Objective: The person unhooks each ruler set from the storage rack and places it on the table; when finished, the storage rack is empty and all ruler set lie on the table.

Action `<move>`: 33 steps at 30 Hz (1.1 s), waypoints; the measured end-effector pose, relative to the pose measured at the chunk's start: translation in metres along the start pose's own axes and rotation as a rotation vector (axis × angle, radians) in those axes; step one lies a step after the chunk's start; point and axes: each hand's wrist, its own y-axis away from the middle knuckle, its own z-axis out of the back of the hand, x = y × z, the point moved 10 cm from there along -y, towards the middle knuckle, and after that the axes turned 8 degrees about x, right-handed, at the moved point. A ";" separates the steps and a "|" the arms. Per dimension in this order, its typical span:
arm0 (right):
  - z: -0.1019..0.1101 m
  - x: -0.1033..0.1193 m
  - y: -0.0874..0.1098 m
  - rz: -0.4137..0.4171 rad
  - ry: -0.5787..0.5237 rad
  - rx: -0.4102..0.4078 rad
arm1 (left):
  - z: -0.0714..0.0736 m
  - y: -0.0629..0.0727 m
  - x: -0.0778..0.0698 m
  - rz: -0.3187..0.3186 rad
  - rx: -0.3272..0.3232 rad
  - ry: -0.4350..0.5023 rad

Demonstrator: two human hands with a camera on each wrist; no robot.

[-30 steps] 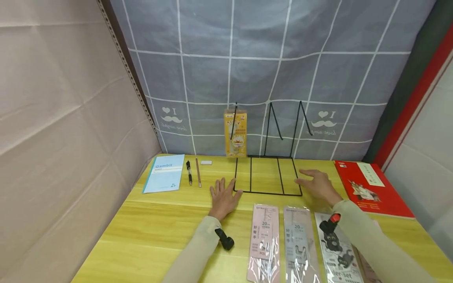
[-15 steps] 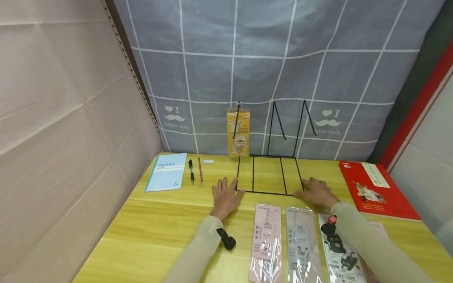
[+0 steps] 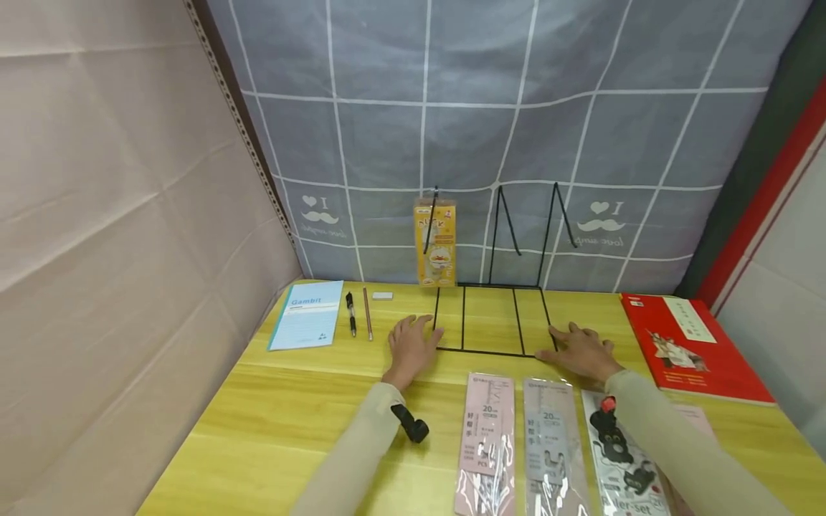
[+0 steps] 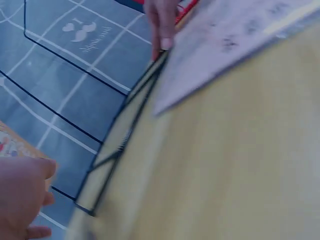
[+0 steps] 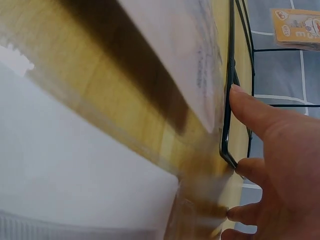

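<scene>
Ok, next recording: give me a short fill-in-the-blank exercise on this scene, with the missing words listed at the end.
1. In the head view, the yellow packet hangs from the ____ of the three hooks.
2. The right hand touches a front corner of the rack on its ____ side.
3. The ____ lies between the pen and the eraser.
4. The large word on the blue notebook reads ____.

Missing words: leftmost; right; pencil; Gambit.

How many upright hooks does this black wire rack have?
3: the left hook, with the yellow pack on it; the middle hook; and the right hook. None seems hidden.
</scene>
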 end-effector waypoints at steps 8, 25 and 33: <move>-0.002 0.001 0.004 0.012 -0.033 0.003 | 0.067 -0.045 -0.022 -0.107 -0.132 0.307; -0.002 -0.004 0.002 -0.013 -0.056 0.001 | 0.127 -0.110 -0.011 -0.066 -0.113 0.432; -0.002 -0.004 0.002 -0.020 -0.068 0.008 | 0.120 -0.127 -0.018 -0.060 -0.052 0.397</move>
